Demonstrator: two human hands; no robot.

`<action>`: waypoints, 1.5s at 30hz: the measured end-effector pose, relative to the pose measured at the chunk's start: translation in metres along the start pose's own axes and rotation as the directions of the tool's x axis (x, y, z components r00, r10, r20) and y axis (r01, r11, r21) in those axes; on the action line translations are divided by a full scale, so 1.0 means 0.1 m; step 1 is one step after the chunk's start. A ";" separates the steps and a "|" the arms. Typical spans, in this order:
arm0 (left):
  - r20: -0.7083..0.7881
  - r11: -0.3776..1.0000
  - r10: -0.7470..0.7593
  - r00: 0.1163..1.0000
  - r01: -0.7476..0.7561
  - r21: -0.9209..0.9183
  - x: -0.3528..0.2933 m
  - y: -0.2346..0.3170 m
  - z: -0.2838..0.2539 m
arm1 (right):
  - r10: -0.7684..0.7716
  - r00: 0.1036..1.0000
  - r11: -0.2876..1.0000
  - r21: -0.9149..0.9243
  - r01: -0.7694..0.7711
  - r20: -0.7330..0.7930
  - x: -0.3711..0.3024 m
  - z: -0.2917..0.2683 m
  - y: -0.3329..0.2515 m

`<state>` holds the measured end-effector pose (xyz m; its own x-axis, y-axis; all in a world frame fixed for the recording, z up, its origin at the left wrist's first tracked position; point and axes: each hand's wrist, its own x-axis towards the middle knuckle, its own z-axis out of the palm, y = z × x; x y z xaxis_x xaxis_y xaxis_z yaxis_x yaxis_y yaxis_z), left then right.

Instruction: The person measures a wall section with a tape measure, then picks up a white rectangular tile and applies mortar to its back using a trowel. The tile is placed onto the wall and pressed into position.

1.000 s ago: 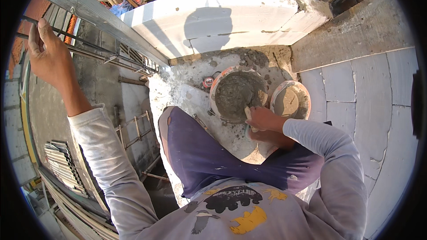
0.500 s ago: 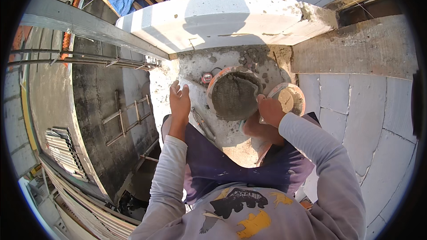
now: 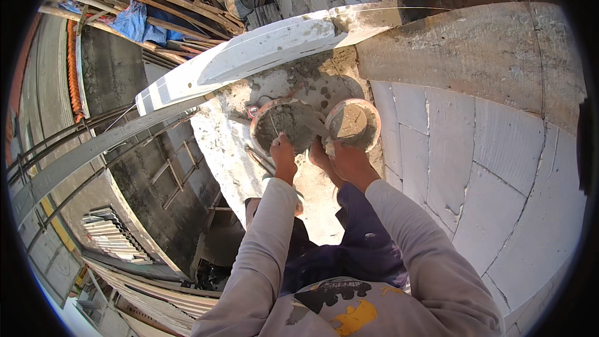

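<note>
My right hand (image 3: 350, 161) is closed around the handle of a trowel (image 3: 316, 125), whose flat grey blade points left over the rim of a round bucket of wet grey mortar (image 3: 293, 140). At that bucket's near edge, my left hand (image 3: 284, 157) has its fingers curled together. A thin light strip rises from its fingertips over the mortar; what it is I cannot make out. To the right stands a second round bucket (image 3: 377, 126) with sandy-coloured contents, just beyond my right hand.
A small red round item (image 3: 252, 112) lies left of the mortar bucket, and a long thin tool (image 3: 259, 161) below it. A white block wall (image 3: 268, 47) runs behind. Grey blocks (image 3: 449, 143) lie at right. A metal beam (image 3: 106, 143) and a drop are at left.
My left hand has moved from beside the mortar bucket to its near edge and closed. The trowel blade now shows over the bucket's right rim. The whole view has shifted and turned.
</note>
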<state>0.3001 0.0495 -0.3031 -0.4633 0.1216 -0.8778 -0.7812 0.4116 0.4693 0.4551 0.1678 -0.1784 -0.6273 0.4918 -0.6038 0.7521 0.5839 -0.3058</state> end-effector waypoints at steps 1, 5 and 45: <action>0.013 0.999 -0.022 1.000 0.022 0.026 -0.05 0.15 -0.02 | -0.006 1.000 0.999 0.048 0.007 -0.029 -0.12 -0.15 -0.04; 0.033 0.992 -0.112 0.993 0.113 -0.055 -0.82 0.76 0.00 | 0.000 0.992 0.987 0.158 0.020 -0.126 -0.69 -0.58 -0.11; 0.524 0.529 -0.273 0.807 -0.330 0.782 -4.23 0.89 0.72 | 0.968 0.043 -0.230 0.800 0.555 0.248 -4.17 0.90 -1.09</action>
<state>0.4561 0.0995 0.1029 0.0589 0.4593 -0.8863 0.0670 0.8840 0.4626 0.6530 -0.1588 0.0399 0.7512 0.4258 -0.5044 -0.3591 -0.3777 -0.8535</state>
